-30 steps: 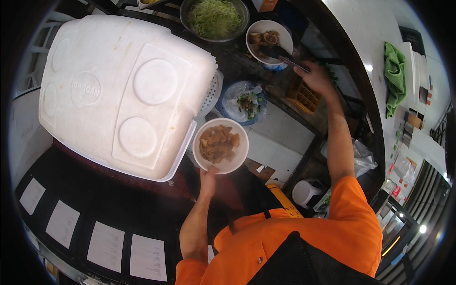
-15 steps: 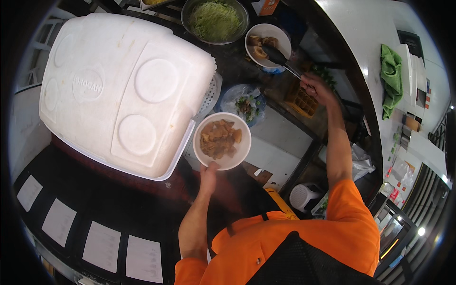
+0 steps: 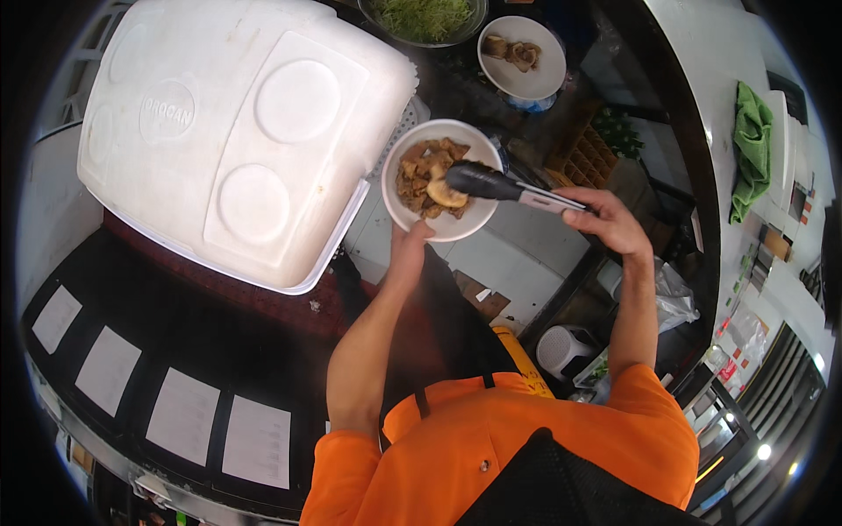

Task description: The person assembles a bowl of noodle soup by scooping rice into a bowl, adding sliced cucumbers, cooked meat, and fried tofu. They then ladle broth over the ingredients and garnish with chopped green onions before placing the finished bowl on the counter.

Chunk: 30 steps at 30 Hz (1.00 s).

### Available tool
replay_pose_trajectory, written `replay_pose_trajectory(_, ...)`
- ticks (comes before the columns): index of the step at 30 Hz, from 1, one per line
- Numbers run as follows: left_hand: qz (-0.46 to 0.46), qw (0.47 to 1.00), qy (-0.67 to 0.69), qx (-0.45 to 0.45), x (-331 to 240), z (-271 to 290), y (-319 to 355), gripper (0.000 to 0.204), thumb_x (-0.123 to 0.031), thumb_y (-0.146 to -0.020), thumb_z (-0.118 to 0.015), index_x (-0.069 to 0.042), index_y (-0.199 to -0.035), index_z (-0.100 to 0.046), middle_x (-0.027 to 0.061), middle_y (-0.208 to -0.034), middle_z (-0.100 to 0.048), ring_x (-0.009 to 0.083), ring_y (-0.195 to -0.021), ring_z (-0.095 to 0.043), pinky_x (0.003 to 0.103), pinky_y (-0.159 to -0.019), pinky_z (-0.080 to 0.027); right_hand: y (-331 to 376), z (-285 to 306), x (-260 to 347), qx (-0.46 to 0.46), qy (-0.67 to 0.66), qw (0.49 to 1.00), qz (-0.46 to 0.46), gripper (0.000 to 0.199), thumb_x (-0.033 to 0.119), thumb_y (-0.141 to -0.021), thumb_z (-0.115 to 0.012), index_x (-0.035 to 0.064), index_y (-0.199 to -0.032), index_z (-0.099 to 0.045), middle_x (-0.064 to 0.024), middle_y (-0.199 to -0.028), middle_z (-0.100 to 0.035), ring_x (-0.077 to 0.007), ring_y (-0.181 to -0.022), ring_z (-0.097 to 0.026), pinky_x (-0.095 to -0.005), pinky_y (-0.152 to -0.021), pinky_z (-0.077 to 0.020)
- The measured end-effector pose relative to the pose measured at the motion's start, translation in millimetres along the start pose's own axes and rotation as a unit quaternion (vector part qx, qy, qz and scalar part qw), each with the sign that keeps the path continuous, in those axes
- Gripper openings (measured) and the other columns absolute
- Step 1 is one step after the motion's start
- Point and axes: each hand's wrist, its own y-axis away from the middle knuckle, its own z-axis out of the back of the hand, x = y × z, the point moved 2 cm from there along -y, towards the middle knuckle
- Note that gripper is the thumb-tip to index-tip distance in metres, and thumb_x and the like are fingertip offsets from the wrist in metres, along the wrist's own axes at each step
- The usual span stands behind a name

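The white bowl (image 3: 441, 180) of brown fried pieces sits on the left hand (image 3: 409, 248), fingers closed under its rim, beside the white cooler lid (image 3: 237, 131). The right hand (image 3: 608, 221) squeezes black tongs (image 3: 500, 186) on one piece (over the bowl); more pieces wait on the plate (image 3: 523, 58).

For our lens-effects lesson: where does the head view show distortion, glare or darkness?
Head view: fisheye bends the white cooler lid and the counter edge toward a black rim; bright light washes out the lid; the lower left is dark; the bowl, tongs and both hands look sharp.
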Motion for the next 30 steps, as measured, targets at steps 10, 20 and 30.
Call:
replay_pose_trajectory(10, 0.028, 1.000, 0.006, -0.010, -23, -6, 9, 0.057, -0.011, -0.083, -0.059, 0.005, -0.137, -0.049, 0.0114, -0.124, -0.060, 0.0221, -0.112, -0.057, 0.034, -0.097, -0.045, 3, -16, 14, -0.051, 0.084, 0.995, 0.030, 0.055, 0.039, -0.098, -0.072, -0.0019, -0.134, -0.064, -0.0143, -0.117, -0.072, -0.0191, -0.105, -0.064, -0.0321, -0.092, -0.0498)
replay_pose_trajectory(20, 0.040, 0.998, 0.023, -0.042, -17, 10, 11, 0.043, -0.004, -0.086, -0.057, 0.006, -0.127, -0.050, 0.0152, -0.124, -0.058, 0.0264, -0.116, -0.061, 0.041, -0.105, -0.048, -24, 18, 4, -0.337, 0.224, 0.914, 0.020, 0.058, 0.042, -0.097, -0.069, 0.0017, -0.139, -0.061, -0.0223, -0.127, -0.069, -0.0348, -0.115, -0.068, -0.0399, -0.099, -0.0507)
replay_pose_trajectory(30, 0.028, 0.999, -0.024, -0.020, 1, 32, 3, 0.066, -0.013, -0.082, -0.060, 0.005, -0.144, -0.045, 0.0137, -0.132, -0.056, 0.0248, -0.122, -0.052, 0.034, -0.108, -0.038, -119, 43, 29, -0.378, 0.487, 0.781, 0.097, 0.052, 0.031, -0.096, -0.066, 0.0080, -0.141, -0.058, -0.0189, -0.121, -0.070, -0.0401, -0.102, -0.070, -0.0492, -0.086, -0.0567)
